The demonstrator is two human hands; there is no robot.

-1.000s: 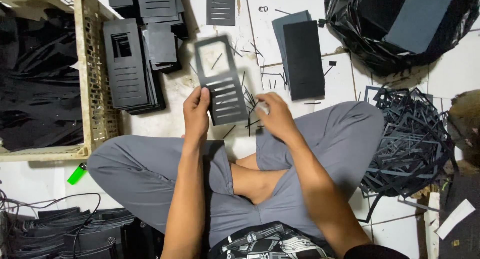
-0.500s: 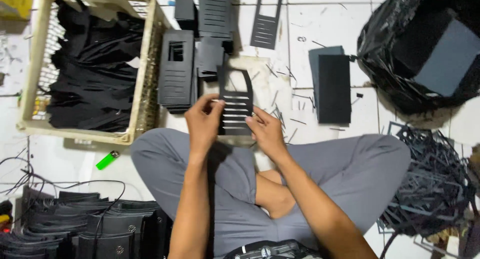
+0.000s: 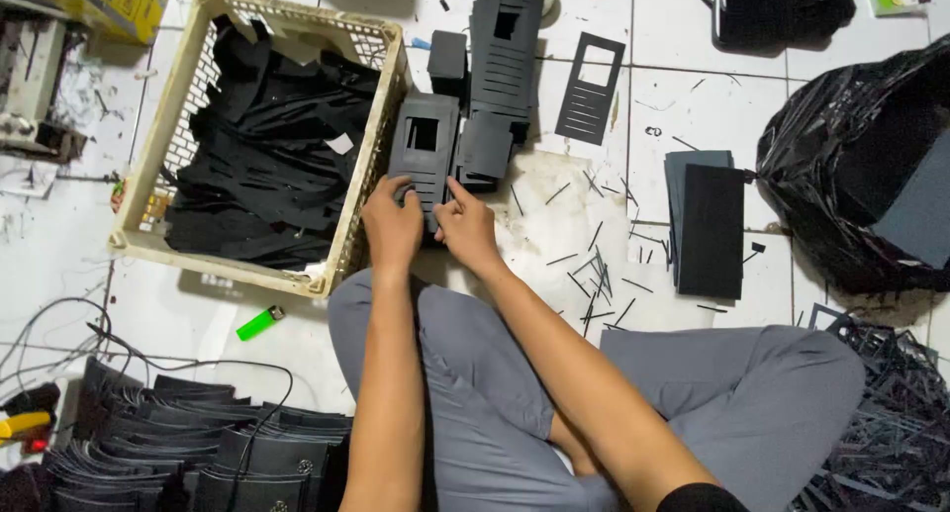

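1. Head view: left hand (image 3: 391,225) and right hand (image 3: 465,227), fingers closed on the black cut-out panel (image 3: 424,156), lying on its stack on the floor beside the crate (image 3: 371,190).
2. Square the edges and press flat, I'd say.

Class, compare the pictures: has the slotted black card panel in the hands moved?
Yes. The slotted black card panel went left onto the stack beside the cream plastic crate.

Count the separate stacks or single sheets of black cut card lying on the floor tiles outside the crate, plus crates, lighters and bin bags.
Black slotted card stacks by the hands: 3
Single slotted card: 1
Plain black sheet stack: 1
Plastic crate: 1
Green lighter: 1
Black bin bag: 1
Total: 8
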